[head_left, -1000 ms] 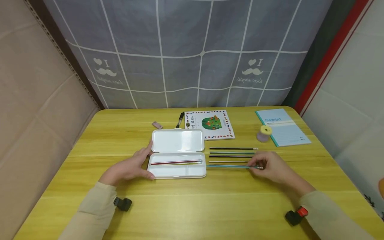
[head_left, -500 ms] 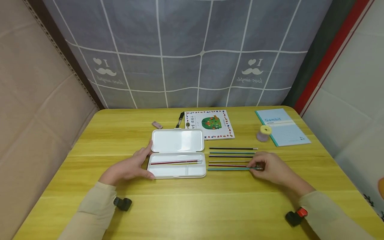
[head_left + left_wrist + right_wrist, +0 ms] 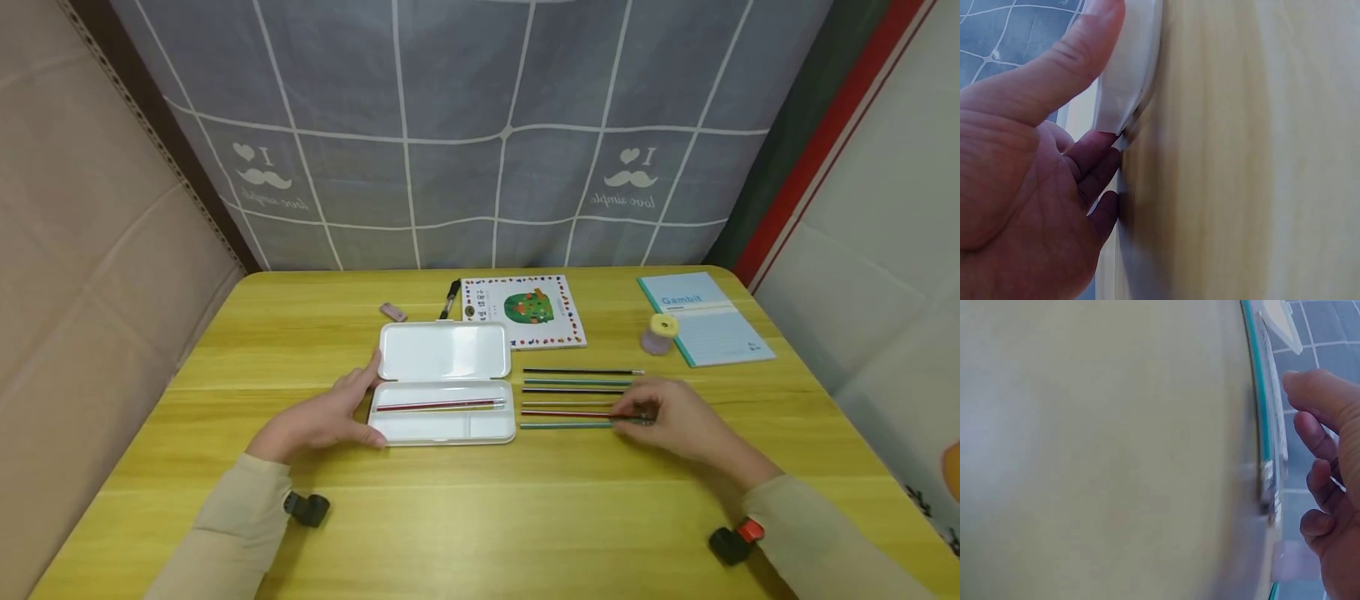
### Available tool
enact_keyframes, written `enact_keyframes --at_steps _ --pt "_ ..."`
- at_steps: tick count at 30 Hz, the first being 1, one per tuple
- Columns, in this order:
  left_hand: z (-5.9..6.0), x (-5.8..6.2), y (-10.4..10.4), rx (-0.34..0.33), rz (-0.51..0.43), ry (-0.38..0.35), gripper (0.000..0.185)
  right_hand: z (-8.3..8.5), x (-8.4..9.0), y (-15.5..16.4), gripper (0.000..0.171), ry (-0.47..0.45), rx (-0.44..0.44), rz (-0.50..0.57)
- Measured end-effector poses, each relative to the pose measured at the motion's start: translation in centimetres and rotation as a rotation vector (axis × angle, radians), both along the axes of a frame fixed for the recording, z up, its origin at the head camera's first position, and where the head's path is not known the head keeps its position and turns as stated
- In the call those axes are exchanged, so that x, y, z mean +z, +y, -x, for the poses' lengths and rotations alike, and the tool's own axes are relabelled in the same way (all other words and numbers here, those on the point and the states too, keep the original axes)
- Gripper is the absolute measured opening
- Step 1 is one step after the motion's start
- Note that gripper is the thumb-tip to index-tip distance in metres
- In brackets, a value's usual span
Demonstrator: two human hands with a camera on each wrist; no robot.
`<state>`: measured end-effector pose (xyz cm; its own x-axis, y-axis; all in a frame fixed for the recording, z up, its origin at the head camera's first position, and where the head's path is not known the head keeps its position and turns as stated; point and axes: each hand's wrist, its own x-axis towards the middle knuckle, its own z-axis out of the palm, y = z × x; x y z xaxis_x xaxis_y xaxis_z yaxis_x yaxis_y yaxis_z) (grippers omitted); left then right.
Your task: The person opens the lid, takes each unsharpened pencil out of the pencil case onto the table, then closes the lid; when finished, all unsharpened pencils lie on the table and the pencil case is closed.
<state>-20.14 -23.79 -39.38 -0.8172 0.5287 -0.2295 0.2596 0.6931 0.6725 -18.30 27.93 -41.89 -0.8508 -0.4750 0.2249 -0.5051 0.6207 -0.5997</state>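
An open white pencil case [image 3: 442,354] lies mid-table, with one red-and-silver pencil [image 3: 442,406] in its tray. My left hand [image 3: 322,421] grips the case's left edge, thumb on the lid's rim; the left wrist view shows that hand [image 3: 1029,162] against the white edge [image 3: 1132,69]. Right of the case lie several pencils in a row, the nearest a teal pencil [image 3: 566,425] and a red pencil [image 3: 570,413]. My right hand [image 3: 671,417] rests at their right ends. In the right wrist view its fingers [image 3: 1325,450] hang loosely curled beside the teal pencil [image 3: 1259,387], apart from it.
On the yellow wooden table [image 3: 480,517] the far side holds a pink eraser [image 3: 393,312], a black pen [image 3: 448,300], a picture booklet [image 3: 525,310], a yellow-and-lilac spool [image 3: 660,332] and a blue notebook [image 3: 708,317]. A grey curtain hangs behind and cardboard stands at the left.
The teal pencil, held at its end a second ago, has moved toward me and now lies as the nearest of the row. My right hand shifted slightly left. The left hand stayed put.
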Motion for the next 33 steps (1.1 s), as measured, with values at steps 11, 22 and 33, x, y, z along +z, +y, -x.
enact_keyframes --at_steps 11,22,33 --pt "0.0 0.0 -0.4 0.003 0.014 0.011 0.135 1.9 2.2 -4.6 0.017 -0.051 -0.084 -0.034" --pt "0.1 -0.2 -0.5 0.000 0.023 0.023 0.135 3.8 2.0 -10.7 0.018 -0.050 0.040 0.026" --pt "0.2 -0.4 -0.3 -0.009 0.017 0.022 0.135 4.3 1.4 -14.0 0.017 -0.075 0.106 -0.022"
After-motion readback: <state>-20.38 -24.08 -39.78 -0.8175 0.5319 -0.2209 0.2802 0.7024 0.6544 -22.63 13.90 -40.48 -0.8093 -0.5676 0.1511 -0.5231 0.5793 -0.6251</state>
